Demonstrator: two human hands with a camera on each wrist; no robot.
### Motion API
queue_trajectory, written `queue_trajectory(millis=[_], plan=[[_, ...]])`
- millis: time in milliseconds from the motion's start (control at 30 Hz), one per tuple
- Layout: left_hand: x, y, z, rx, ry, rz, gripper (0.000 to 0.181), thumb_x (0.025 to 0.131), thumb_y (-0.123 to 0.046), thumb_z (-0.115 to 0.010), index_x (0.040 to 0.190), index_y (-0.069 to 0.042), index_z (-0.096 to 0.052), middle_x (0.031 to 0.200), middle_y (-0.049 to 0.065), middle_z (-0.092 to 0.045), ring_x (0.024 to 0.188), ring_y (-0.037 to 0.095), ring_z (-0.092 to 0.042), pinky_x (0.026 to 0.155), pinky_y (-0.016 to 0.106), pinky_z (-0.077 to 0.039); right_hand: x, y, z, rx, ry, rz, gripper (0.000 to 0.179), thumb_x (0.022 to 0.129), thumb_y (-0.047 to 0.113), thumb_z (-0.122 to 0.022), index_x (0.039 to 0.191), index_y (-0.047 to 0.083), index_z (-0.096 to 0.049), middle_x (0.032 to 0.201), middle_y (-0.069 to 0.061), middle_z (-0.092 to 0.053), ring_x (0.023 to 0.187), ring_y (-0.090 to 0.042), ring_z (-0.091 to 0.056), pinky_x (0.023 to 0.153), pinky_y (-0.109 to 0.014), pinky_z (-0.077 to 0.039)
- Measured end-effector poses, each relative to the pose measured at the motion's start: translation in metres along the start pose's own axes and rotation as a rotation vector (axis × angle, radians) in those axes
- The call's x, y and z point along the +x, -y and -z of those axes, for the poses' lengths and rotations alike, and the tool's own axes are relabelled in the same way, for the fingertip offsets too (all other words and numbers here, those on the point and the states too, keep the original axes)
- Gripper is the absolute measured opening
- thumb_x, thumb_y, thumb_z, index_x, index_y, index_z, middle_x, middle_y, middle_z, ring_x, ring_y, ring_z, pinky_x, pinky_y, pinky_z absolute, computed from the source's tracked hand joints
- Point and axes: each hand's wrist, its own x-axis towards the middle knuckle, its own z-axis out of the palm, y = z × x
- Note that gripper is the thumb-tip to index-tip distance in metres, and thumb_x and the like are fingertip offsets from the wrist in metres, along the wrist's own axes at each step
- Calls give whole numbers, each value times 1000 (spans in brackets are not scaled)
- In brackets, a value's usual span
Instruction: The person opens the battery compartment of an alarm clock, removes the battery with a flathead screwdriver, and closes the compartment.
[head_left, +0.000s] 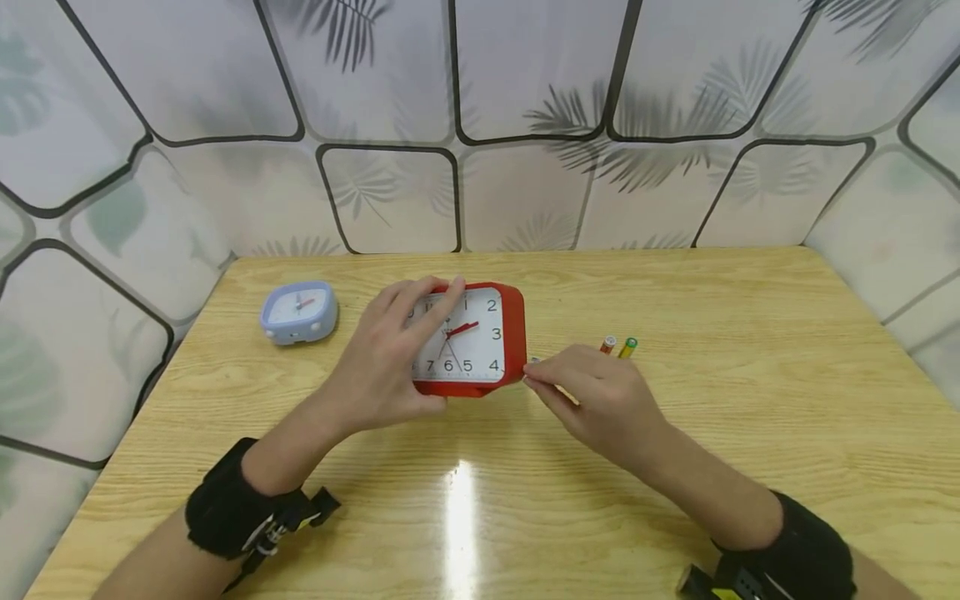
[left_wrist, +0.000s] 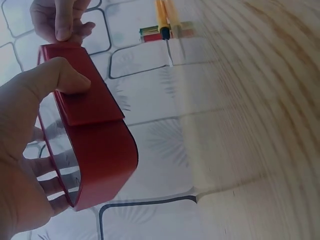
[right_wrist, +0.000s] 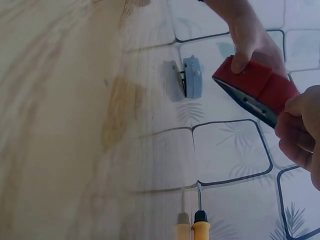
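A red alarm clock (head_left: 512,333) with a white face is held up over the table, its face toward the head camera. My left hand (head_left: 390,354) grips it from the left, fingers spread over the face and thumb on the underside, as the thumb on the red casing (left_wrist: 102,150) shows in the left wrist view. My right hand (head_left: 600,400) pinches the clock's lower right corner between thumb and curled fingers. In the right wrist view the dark back (right_wrist: 250,103) of the clock is partly visible. Whether a small part sits between the right fingertips is hidden.
A small blue clock (head_left: 300,312) stands at the table's back left. Two batteries, one red (head_left: 607,344) and one green-yellow (head_left: 628,347), lie beyond my right hand. A screwdriver with a yellow-orange handle (right_wrist: 201,231) lies on the wooden table (head_left: 712,308), mostly covered in the head view.
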Motion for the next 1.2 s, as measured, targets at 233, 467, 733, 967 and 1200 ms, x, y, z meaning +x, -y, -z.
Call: queue_trajectory(millis=[233, 467, 733, 967, 1200], plan=[[1, 13, -4, 102, 71, 20, 114, 55, -33, -89, 154, -12, -38, 142, 16, -47, 127, 38, -42, 109, 53, -36, -2, 1, 2, -14, 13, -20, 42, 102, 38, -54, 77, 10, -73, 70, 3, -71, 57, -6, -60, 50, -18, -48], [-1, 34, -8, 134, 154, 107, 113, 57, -33, -89, 155, -12, -37, 144, 19, -46, 129, 40, -41, 111, 52, -36, 1, 1, 2, -48, 14, 26, 36, 104, 31, -54, 84, 8, -73, 72, 2, -71, 58, -7, -62, 50, -20, -50], [-4, 50, -8, 142, 281, 225, 110, 60, -33, -89, 155, -12, -37, 143, 18, -46, 129, 41, -41, 106, 54, -41, -3, -1, 1, -107, 103, 19, 44, 108, 30, -40, 94, 4, -71, 76, -2, -71, 64, -12, -67, 55, -26, -55], [-5, 58, -10, 101, 450, 308, 107, 64, -32, -85, 157, -16, -35, 150, 22, -43, 135, 45, -39, 107, 60, -40, -7, -1, 3, -141, 223, -23, 16, 84, 6, -77, 99, 3, -71, 84, -4, -74, 74, -15, -72, 62, -28, -58], [-4, 61, -9, 112, 506, 298, 102, 65, -31, -84, 154, -13, -39, 148, 24, -45, 132, 46, -42, 105, 60, -41, -5, 2, 5, -152, 281, -38, 12, 84, 7, -76, 95, 7, -70, 76, 0, -69, 68, -11, -66, 59, -25, -55]])
